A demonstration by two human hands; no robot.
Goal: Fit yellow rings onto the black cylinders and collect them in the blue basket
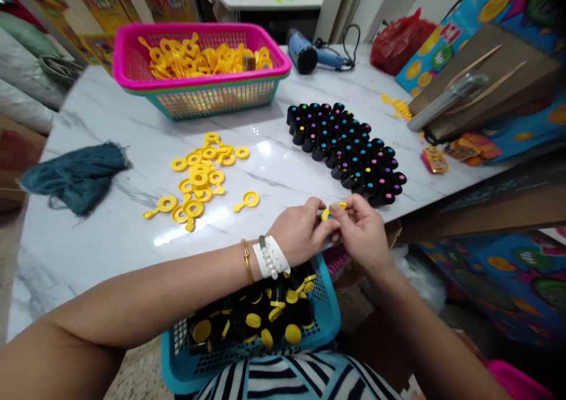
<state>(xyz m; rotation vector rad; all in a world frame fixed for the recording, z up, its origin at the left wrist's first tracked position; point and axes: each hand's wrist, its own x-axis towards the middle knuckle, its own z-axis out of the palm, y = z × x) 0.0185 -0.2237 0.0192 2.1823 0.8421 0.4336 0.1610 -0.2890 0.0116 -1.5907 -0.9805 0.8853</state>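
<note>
Yellow plastic ring (pixel 329 213) pinched at table edge, 12 o'clock, between left hand (pixel 300 232) and right hand (pixel 360 232) fingertips, both hands close together. Small, steady pinch best. Blue basket (pixel 327 311) of yellow-capped black bottles (pixel 276 305) at 6 o'clock; loose yellow rings (pixel 198 179) at 10 o'clock.

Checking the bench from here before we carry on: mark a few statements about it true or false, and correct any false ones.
The pink basket holds yellow ring-shaped pieces. True.
The blue basket below the hands holds black bottles with yellow caps. True.
The hands are apart and hold nothing. False: the left hand and right hand meet on a small yellow ring.
The black bottles with coloured tops on the table lie scattered. False: they stand in a close group.
The pearl bracelet is on the right wrist. False: it is on the left.
</note>
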